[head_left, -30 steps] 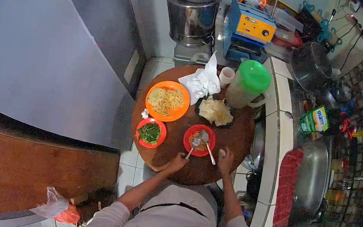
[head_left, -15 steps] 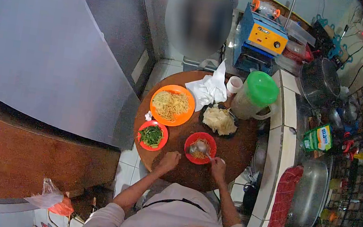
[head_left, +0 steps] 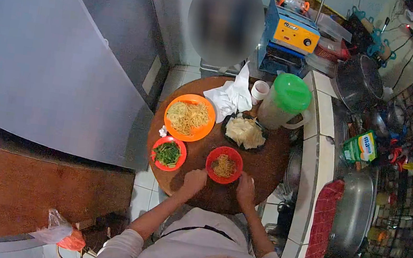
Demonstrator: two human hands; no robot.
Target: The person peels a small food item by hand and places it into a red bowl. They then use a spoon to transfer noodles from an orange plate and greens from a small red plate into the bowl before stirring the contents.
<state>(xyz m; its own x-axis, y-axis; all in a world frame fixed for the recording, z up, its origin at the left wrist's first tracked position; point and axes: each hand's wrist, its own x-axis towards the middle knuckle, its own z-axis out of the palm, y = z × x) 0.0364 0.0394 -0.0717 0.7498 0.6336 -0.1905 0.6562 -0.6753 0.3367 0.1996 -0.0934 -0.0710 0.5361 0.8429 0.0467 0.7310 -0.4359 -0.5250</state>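
A red bowl (head_left: pixel 207 173) with noodles in it stands near the front of the round wooden table. Just to its left, my left hand (head_left: pixel 192 184) is closed, its fingertips at or very near the rim. My right hand (head_left: pixel 245 191) is closed too, at the lower right of the bowl. What either hand holds, if anything, is hidden. To the left sits a red plate of chopped greens (head_left: pixel 167 153), with an orange plate of noodles (head_left: pixel 187 117) behind it. A dark dish of pale, flat food pieces (head_left: pixel 245 132) lies beyond the bowl.
White crumpled paper (head_left: pixel 229 98), a white cup (head_left: pixel 260 90) and a green-lidded pitcher (head_left: pixel 289 99) stand at the table's back. A tiled counter edge (head_left: pixel 304 195) runs along the right, with a metal sink (head_left: pixel 351 218) and red cloth (head_left: pixel 323 227). Opposite is another person.
The spoon that my right hand held over the bowl no longer shows. My right hand is lower beside the bowl, and my left hand appears nearer its rim. The view has shifted slightly.
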